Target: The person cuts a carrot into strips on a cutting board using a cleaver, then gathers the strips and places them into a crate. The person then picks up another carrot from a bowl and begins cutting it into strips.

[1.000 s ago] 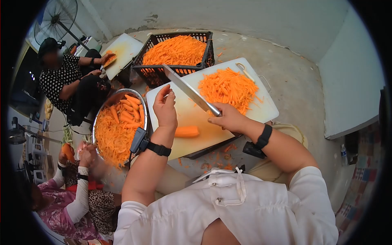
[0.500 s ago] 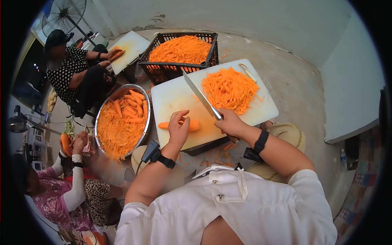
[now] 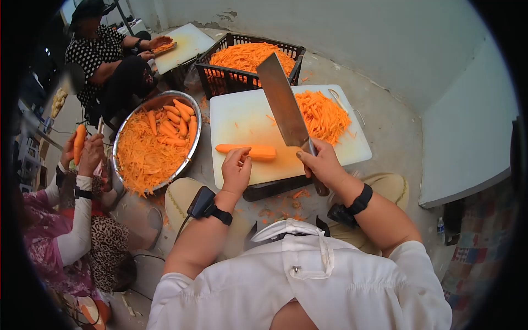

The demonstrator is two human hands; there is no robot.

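"How are those hands?"

"Right hand (image 3: 323, 166) wraps the knife (image 3: 283, 99) by its handle, blade pointing away; left hand (image 3: 237, 171) is half open at the carrot (image 3: 260, 153). Touching? I can't tell."

"Where's that carrot?"

"On the white board (image 3: 234, 116), near the shreds (image 3: 325, 118). Beyond stands a black crate (image 3: 215, 81)."

Open board (image 3: 239, 113) beyond carrot (image 3: 263, 152), cleaver (image 3: 285, 102) in the way rightward.
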